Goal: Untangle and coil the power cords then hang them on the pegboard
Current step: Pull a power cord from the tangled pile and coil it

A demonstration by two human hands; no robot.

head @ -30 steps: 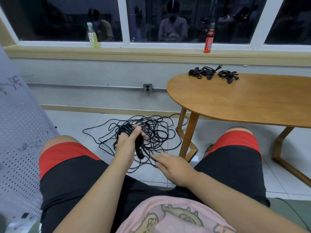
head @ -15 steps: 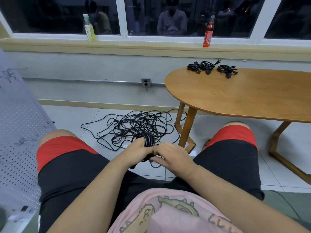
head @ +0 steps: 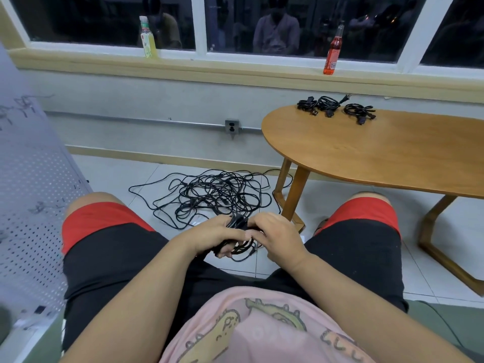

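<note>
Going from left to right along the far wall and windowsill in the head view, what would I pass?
Green-label bottle on the sill → wall outlet → three coiled cords on the table's far edge, with the red bottle above them on the sill.

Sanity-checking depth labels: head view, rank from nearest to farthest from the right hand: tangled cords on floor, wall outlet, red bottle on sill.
1. Tangled cords: on the floor, just ahead and slightly left of the right hand.
2. Wall outlet: on the wall beyond the tangle, low, left of the table.
3. Red bottle: up on the window sill, farthest, to the right.
</note>
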